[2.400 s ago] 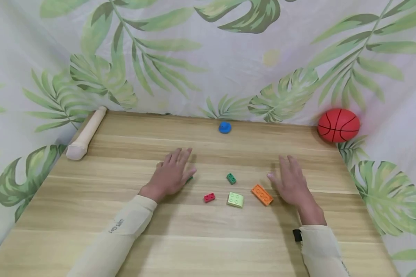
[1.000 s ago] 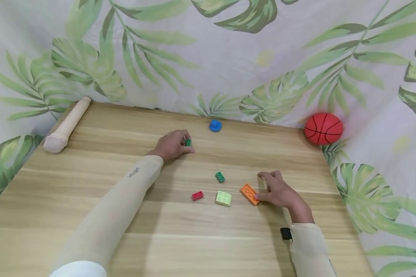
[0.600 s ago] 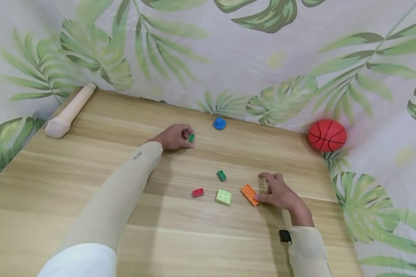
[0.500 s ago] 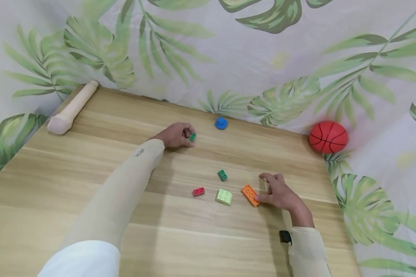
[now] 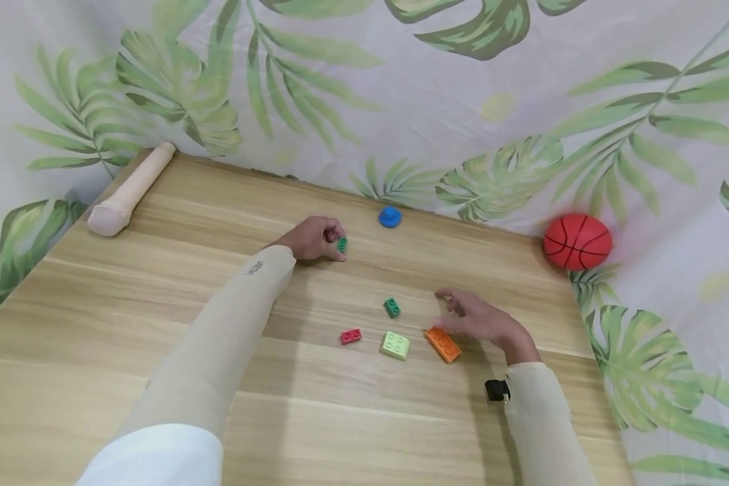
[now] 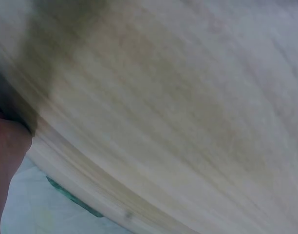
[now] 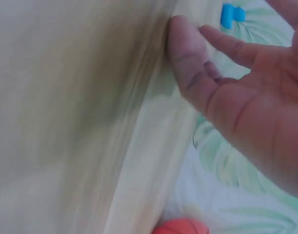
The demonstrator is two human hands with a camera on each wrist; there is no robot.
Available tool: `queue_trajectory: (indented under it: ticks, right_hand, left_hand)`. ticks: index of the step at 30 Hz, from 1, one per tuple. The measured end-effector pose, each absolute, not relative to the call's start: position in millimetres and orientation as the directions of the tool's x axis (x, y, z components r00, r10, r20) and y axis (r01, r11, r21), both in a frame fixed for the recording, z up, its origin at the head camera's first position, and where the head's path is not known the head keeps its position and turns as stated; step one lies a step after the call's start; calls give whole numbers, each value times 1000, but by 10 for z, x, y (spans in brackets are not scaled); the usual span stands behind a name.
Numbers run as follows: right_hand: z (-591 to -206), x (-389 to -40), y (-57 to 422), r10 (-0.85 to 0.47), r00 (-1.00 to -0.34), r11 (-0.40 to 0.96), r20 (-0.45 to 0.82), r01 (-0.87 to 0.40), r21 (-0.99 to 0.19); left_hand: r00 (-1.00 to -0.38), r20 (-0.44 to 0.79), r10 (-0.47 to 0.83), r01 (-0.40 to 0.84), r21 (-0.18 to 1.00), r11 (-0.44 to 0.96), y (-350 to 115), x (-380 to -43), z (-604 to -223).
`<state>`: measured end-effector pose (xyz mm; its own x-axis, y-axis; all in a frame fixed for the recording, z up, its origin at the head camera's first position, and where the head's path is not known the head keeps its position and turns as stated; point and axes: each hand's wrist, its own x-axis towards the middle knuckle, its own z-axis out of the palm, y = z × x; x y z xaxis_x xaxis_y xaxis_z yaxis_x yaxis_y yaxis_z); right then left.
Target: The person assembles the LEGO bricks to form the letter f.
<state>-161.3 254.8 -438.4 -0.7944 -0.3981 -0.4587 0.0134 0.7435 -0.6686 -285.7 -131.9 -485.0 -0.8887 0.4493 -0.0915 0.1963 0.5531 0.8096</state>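
Observation:
In the head view my left hand pinches a small green toy brick between thumb and fingers, over the back half of the table. Its work lies mostly outside the left wrist view, where only part of the hand shows at the left edge. My right hand is held with loosely bent fingers, the thumb right at the upper end of an orange brick. Nothing sits between those fingers in the right wrist view. A second green brick, a light green brick and a red brick lie between the arms.
A blue toy duck stands near the back edge of the wooden table. A red toy basketball occupies the back right corner. Along the left edge lies a pale, club-shaped object. Leaf-patterned cloth hangs behind.
My left hand has picked up a green brick and carried it toward the back. My right hand came in to touch the orange brick, then shifted back and left to its upper end.

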Motion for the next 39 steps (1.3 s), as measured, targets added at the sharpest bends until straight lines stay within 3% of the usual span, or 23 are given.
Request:
queue_trajectory:
  ticks: [8,18,39]
  right_hand:
    - [-4376,-1909,2178,-504,-734,702,-455,-42,-711]
    - [-4472,-2008,1795,-644,-692,615,-326,-213,-759]
    - [-4483,-1948,1731,-602,-739,671,-302,-263,-693]
  left_hand:
    - [-887,-92,452,184,828,529,-1331,-2847,-4859]
    - [-879,-109,464,184,821,541,-1329,-2807,-4855]
    - [-879,-109,465,218,775,593,-1333,-2780,-4820]
